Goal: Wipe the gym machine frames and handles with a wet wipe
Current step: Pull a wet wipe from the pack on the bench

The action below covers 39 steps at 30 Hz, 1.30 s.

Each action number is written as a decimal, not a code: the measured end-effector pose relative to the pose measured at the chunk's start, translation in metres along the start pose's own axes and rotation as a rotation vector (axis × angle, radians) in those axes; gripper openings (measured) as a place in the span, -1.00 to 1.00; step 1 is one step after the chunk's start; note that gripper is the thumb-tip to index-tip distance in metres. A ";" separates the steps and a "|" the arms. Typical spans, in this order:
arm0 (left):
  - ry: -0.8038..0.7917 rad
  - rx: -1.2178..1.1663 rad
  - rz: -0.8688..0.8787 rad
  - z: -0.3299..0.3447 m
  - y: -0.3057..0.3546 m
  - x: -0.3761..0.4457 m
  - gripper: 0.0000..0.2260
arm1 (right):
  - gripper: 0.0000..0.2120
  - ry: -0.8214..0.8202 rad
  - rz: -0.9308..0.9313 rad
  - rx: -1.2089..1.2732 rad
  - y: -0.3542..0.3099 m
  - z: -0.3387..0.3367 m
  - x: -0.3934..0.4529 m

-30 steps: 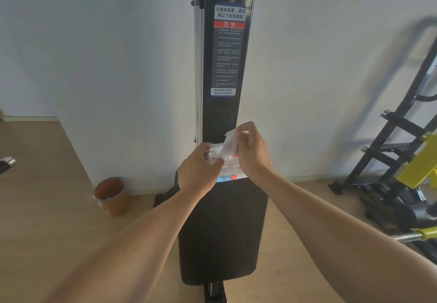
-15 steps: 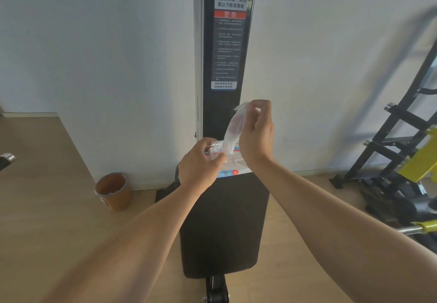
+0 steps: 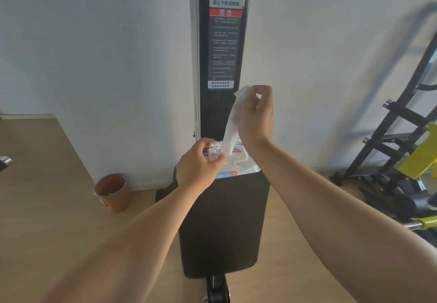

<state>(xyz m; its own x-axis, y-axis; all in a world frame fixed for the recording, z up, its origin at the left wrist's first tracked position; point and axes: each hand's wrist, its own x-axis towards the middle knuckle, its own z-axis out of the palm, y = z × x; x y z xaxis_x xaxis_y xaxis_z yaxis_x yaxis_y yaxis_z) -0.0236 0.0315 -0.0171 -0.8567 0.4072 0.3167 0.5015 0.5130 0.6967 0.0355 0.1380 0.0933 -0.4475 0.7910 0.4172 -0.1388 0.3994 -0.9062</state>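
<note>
Your right hand [image 3: 256,115] pinches the wet wipe [image 3: 230,125] at its top corner, approx 12 o'clock from the wipe pack [image 3: 233,160]; the rest trails down into the pack's opening. Left hand [image 3: 198,167] grips the pack's near edge, w/ pack resting on the black pad [image 3: 224,227]. Wipe looks light, limp, damp, prob tears easily. Keep your grip high and the pack pinned.
</note>
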 end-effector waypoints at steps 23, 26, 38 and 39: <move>0.008 -0.014 0.009 0.000 -0.001 0.000 -0.67 | -0.72 -0.577 -0.719 -1.107 -0.018 -0.037 0.000; 0.013 -0.007 0.013 0.000 -0.001 -0.001 -0.66 | -0.74 -0.465 -0.765 -1.092 -0.017 -0.038 0.001; 0.013 0.002 0.059 0.005 -0.006 0.000 -0.75 | -0.73 -0.167 -0.374 -0.764 -0.040 -0.040 0.020; 0.014 -0.003 0.070 0.004 -0.007 -0.001 -0.76 | -0.72 -0.167 -0.270 -0.680 -0.034 -0.040 0.024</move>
<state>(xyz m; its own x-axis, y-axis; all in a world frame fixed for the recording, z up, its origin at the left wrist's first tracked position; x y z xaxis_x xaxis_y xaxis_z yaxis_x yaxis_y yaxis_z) -0.0262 0.0309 -0.0252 -0.8212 0.4310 0.3739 0.5597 0.4814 0.6745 0.0645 0.1620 0.1367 -0.6107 0.5655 0.5543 0.2897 0.8110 -0.5083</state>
